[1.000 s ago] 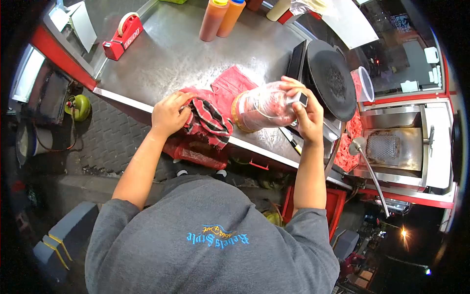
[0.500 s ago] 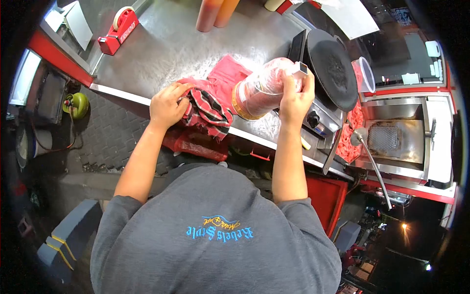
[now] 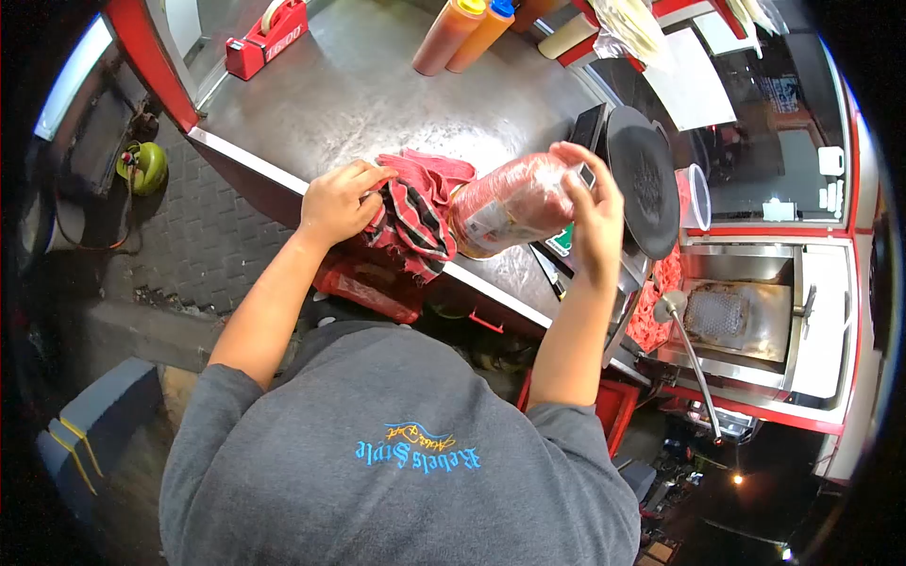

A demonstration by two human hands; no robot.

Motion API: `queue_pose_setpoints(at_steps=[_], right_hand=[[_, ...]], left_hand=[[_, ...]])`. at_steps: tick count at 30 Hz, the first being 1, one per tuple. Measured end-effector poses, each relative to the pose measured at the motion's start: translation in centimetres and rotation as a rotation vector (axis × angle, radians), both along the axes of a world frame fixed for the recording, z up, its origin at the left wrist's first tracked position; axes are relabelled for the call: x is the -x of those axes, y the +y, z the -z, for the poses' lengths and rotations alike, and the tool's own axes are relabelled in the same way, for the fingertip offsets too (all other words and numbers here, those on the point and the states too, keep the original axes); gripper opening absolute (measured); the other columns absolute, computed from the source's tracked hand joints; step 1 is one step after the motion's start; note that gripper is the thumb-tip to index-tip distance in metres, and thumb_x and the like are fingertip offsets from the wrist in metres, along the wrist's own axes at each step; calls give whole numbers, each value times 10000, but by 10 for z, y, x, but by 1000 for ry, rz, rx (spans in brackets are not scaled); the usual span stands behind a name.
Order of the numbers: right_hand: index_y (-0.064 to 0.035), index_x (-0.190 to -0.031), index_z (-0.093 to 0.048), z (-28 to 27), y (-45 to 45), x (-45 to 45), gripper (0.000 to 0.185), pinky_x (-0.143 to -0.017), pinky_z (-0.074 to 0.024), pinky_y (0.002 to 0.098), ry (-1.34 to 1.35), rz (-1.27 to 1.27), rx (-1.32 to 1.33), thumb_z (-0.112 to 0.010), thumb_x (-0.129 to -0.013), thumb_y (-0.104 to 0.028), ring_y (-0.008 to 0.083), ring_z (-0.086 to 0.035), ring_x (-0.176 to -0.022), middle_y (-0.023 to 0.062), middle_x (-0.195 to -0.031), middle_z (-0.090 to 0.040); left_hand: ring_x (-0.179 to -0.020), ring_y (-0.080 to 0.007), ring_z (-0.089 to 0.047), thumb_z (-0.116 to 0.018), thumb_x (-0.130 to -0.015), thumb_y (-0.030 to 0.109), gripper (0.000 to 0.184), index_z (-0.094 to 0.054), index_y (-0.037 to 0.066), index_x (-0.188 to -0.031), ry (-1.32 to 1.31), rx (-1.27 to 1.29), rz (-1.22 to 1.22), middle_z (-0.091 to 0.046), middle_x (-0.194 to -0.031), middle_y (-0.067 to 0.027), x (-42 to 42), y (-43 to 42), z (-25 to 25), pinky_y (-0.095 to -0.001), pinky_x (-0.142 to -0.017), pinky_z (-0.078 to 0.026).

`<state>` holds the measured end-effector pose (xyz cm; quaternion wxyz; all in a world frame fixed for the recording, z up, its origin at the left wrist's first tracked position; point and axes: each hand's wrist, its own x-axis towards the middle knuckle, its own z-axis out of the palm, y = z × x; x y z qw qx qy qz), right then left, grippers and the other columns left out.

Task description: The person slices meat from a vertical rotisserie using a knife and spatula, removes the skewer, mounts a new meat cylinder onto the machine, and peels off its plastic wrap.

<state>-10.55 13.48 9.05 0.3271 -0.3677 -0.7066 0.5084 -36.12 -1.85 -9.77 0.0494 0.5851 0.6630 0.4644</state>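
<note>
My left hand [image 3: 342, 203] is closed on a red cloth with black and white stripes [image 3: 415, 212], bunched at the counter's front edge. Against the cloth's right side leans a clear plastic jar [image 3: 514, 203] with reddish contents and a shiny, wrinkled surface, tilted with its far end toward the right. My right hand [image 3: 593, 203] curls its fingers about that upper right end. A small dark rectangular piece with a pale edge [image 3: 586, 175] shows between its thumb and fingers; I cannot tell what it is.
A round black griddle pan [image 3: 644, 179] stands right of the jar. A knife [image 3: 550, 274] lies near the counter edge. Sauce bottles [image 3: 453, 38] and a red tape dispenser [image 3: 269, 40] stand farther back. Pinkish-red material [image 3: 651, 316] lies beside a metal basin [image 3: 736, 307].
The view has shifted, showing more of the back of the counter. The jar has turned lower toward lying down, its right end dropping. My right hand has opened slightly around that end.
</note>
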Motion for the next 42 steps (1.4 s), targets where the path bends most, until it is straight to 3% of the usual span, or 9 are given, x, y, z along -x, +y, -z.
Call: queue_pose_setpoints(at_steps=[3,7,18,26,35,36,37,38,42], right_hand=[[6,-1210,-706,30,-11,5,369,-804,-488,224,8,259,-173,-796,-931,-217,86,-636,-878,19,-958,-719],[20,-1161,-728,44,1,-15,270,-730,-463,207,208,329,-201,-729,-986,-185,62,-580,-770,6,-950,-709],[43,-1303,-599,50,-18,-66,538,-983,-533,419,413,497,-106,-562,-1054,-433,278,-663,-1103,180,-1210,-661],[51,-1340,-557,75,-45,-80,534,-1045,-488,403,617,485,-158,-528,-1078,-413,262,-620,-1183,164,-1272,-633],[-57,-1481,-433,107,-72,-102,802,-1140,-404,449,738,556,-92,-546,-974,-668,271,-505,-1340,119,-1420,-533],[-65,-1493,-415,111,-75,-100,823,-1141,-401,443,725,542,-112,-566,-958,-673,265,-485,-1358,111,-1459,-499],[-73,-1504,-397,115,-77,-101,847,-1142,-398,438,714,547,-149,-586,-942,-678,259,-465,-1376,104,-1497,-465],[-79,-1544,-320,118,-81,-104,915,-1157,-379,432,727,478,-131,-653,-910,-648,252,-424,-1404,91,-1528,-421],[-118,-1628,-13,123,-84,-95,1393,-1218,-299,448,622,486,-284,-985,-654,-334,264,-289,-1480,108,-1576,-305]], left_hand=[[-874,-258,-700,-659,-823,156,306,-742,197,-1115,23,-2,6,-707,-979,-25,1,0,0,-392,-756,-576],[-879,-271,-699,-648,-820,150,321,-737,197,-1124,15,23,15,-708,-983,-38,1,0,2,-397,-758,-573],[-927,-290,-695,-622,-840,116,326,-732,168,-1143,-11,48,52,-713,-1037,-67,3,0,-1,-396,-807,-571],[-962,-148,-648,-510,-946,24,261,-679,1,-1144,-783,-272,-57,-687,-1063,-67,33,28,-27,-298,-906,-509],[-952,-243,-688,-524,-1009,101,302,-647,27,-1275,-392,96,455,-719,-1028,-156,-56,91,-14,-369,-858,-535],[-1024,-295,-674,-527,-1027,131,307,-641,0,-1280,-544,309,500,-722,-1056,-167,-67,89,-28,-397,-922,-515],[-898,-250,-685,-519,-1047,178,336,-626,-3,-1309,-437,75,574,-719,-1019,-138,-77,96,-12,-364,-799,-543],[-733,-173,-646,-499,-1063,228,377,-606,-1,-1343,-755,423,660,-698,-953,-95,-77,96,-16,-314,-637,-522],[-1007,-214,-634,-495,-1006,190,294,-663,-22,-1121,-932,436,507,-672,-1062,-105,-86,102,-26,-333,-934,-486]])
